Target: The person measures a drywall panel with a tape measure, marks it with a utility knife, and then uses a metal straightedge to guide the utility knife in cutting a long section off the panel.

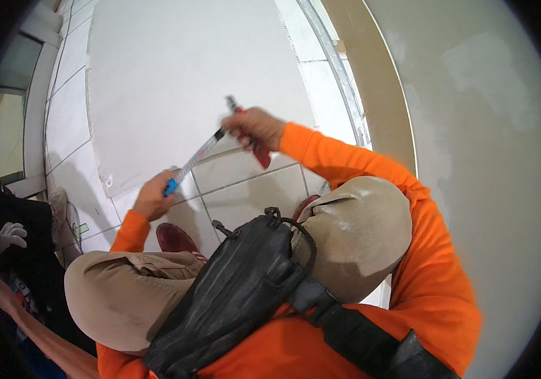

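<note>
My left hand (154, 197) is closed round the blue end of a long slim tool (196, 159). Its silver-white shaft carries printed marks and slants up to a black end at my right hand; its exact kind is unclear. My right hand (254, 128) is closed round a red-handled tool (262, 155). A blurred dark tip sticks out above the fingers, and the red part hangs below them. The black end of the slim tool meets these fingers. Both hands are just above the near edge of a large white board (188, 76) lying on the floor.
White floor tiles (245, 187) surround the board. A metal track (336, 57) and a grey wall panel (485, 158) run along the right. My black bag (232, 284) hangs between my bent knees. At left are another person's gloved hand (6, 239) and a door frame (35, 114).
</note>
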The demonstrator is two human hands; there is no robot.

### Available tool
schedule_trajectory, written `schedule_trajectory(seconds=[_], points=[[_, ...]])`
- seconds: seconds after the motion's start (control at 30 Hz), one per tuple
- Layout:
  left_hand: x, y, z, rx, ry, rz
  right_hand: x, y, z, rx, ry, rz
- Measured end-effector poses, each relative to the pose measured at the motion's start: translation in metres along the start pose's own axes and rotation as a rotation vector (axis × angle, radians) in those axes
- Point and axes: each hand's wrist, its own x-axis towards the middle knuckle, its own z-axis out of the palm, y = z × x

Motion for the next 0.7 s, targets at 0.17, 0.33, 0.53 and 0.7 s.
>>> schedule_trajectory(seconds=[0.17,0.33,0.53,0.7], points=[[-0.014,-0.073,-0.049,-0.045,0.029,-0.222,-0.005,0.002,-0.097,-0.169,0.124,-0.19],[-0.05,-0.143,-0.099,0.122,0.202,-0.442,-0.036,0.033,-0.188,-0.262,0.576,-0.121],[-0.058,-0.172,-0.117,0.437,0.076,-0.542,-0.013,0.08,-0.209,-0.485,0.705,-0.236],[-0.053,-0.173,-0.11,0.354,0.075,-0.671,0.002,0.082,-0.243,-0.714,0.685,-0.161]])
